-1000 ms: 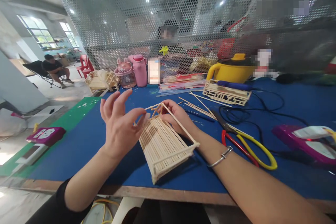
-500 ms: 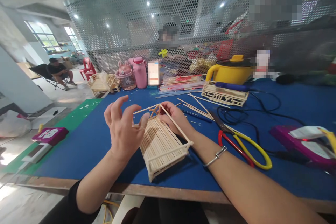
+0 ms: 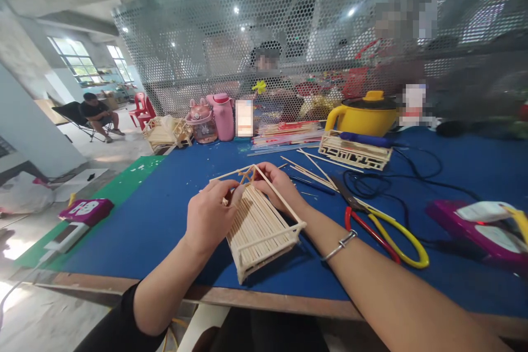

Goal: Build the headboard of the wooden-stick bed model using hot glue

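Observation:
A small model frame made of thin wooden sticks (image 3: 259, 225) rests tilted on the blue table, with a slatted floor and a raised rail around it. My left hand (image 3: 212, 212) is closed at its left side, fingers curled over the rail. At the far end, my right hand (image 3: 274, 181) grips the frame near a crossed-stick piece (image 3: 246, 176). The right fingertips are partly hidden behind the sticks. Red-and-yellow-handled scissors (image 3: 383, 231) lie to the right of my right forearm, beside loose wooden sticks (image 3: 313, 170).
A second stick model (image 3: 355, 151) holds up a blue-handled tool (image 3: 363, 137) with a black cord. Behind stand a yellow pot (image 3: 365, 115), a pink bottle (image 3: 223, 115) and another stick model (image 3: 167, 133). Purple devices sit left (image 3: 86, 212) and right (image 3: 474, 231). Mesh panel behind.
My left hand has come down from a raised, spread pose and closed on the frame's left side. My right hand keeps its hold at the far end.

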`<move>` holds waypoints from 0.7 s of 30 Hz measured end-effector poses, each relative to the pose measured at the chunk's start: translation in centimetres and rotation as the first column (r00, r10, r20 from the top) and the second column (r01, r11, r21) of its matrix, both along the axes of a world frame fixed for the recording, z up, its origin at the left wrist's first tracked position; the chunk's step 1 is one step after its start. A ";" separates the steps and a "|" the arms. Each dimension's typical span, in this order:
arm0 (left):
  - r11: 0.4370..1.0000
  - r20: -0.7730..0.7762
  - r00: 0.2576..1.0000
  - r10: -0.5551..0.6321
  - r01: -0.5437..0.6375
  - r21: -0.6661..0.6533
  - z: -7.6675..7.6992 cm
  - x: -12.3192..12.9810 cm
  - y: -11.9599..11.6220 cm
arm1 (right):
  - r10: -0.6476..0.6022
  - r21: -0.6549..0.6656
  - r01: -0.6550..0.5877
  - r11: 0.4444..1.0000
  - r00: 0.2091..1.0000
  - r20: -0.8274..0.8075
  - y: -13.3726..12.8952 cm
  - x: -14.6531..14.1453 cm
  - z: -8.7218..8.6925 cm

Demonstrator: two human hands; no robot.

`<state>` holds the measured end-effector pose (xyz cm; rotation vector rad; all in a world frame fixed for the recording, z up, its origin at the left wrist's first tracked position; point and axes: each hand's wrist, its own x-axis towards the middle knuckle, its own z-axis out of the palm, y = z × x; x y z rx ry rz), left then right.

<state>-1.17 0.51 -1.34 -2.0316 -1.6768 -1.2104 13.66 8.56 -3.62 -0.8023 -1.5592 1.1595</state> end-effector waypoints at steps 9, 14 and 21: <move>0.900 -0.241 0.951 0.195 -0.271 -0.341 1.5 1.4 1.0 | -0.004 -0.008 0.004 1.000 0.999 0.032 -0.4 0.1 0.3; 0.903 -0.243 0.952 0.184 -0.262 -0.342 1.4 1.5 1.2 | -0.015 -0.001 0.015 1.000 1.000 0.025 -0.4 0.1 0.4; 0.888 -0.266 0.944 0.197 -0.287 -0.360 1.4 1.7 1.3 | -0.007 0.002 0.007 1.000 1.000 0.022 -0.5 0.0 0.4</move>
